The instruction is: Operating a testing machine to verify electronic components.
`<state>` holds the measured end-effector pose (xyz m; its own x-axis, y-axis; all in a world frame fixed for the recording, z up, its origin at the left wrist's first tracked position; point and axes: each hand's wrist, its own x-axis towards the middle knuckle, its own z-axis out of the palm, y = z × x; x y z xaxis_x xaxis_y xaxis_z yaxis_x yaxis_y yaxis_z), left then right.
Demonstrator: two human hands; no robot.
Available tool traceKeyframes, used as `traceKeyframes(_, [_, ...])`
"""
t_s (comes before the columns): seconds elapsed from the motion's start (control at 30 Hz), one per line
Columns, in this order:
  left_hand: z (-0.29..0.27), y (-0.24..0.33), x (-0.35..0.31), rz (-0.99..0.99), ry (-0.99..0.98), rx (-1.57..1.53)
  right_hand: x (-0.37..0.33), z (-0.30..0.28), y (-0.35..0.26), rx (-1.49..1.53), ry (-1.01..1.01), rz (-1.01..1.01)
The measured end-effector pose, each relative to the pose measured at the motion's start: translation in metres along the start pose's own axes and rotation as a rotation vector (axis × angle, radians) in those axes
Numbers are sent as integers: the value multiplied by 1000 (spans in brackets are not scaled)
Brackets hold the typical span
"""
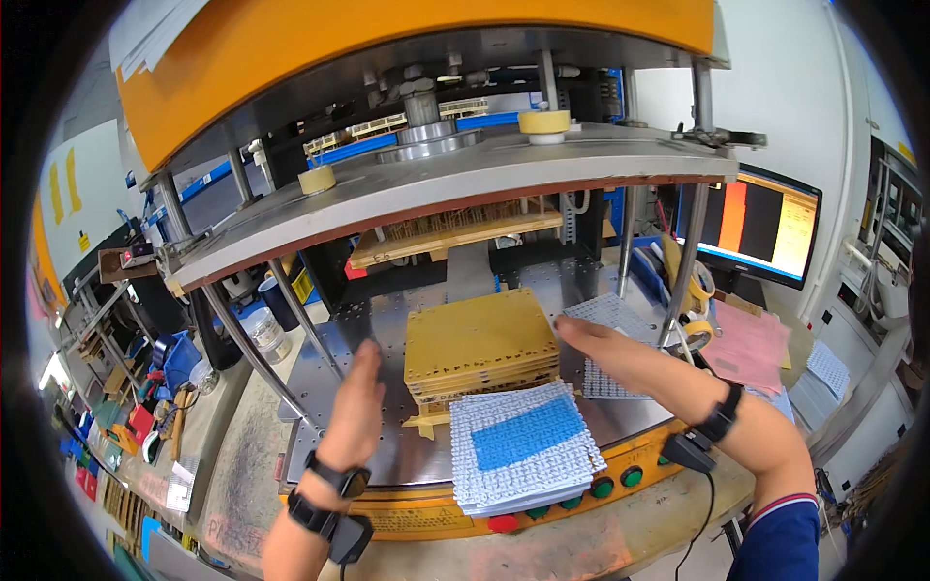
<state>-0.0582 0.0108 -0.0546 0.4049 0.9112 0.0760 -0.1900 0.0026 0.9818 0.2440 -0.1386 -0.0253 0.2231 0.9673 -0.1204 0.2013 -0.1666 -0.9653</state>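
A layered block topped with a yellow-brown board (pixel 480 334) rests on the metal bed of a press, with small holes along the board's edges. Just left of the block, my left hand (pixel 358 405) is held edge-on with its fingers stretched out, apart from it. On the other side, my right hand (pixel 603 344) reaches in with straight fingers, their tips close to the board's right edge; whether they touch it I cannot tell. Neither hand holds anything. In front of the block lies a stack of bumpy white sheets (pixel 475 489), its top one bearing a blue rectangular patch (pixel 530 431).
Overhead hangs the press's grey plate (pixel 426 160), carried by steel posts (pixel 254 344). More bumpy sheets (pixel 620 380) lie right of the block. Green buttons (pixel 603 486) and a red button (pixel 503 524) line the front edge. A monitor (pixel 751 228) and tape rolls (pixel 696 290) stand at right.
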Motion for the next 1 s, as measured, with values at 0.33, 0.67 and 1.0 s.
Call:
traceKeyframes(0.33, [-61,5,-119,444,153,-82,-107,-11,38,121,-64,-396])
traceKeyframes(0.67, [-68,-26,-122,668,176,122,-88,-6,70,247,340,-443])
traceKeyframes(1.0, [-61,-23,-131,581,41,577,-90,-7,81,234,253,-364])
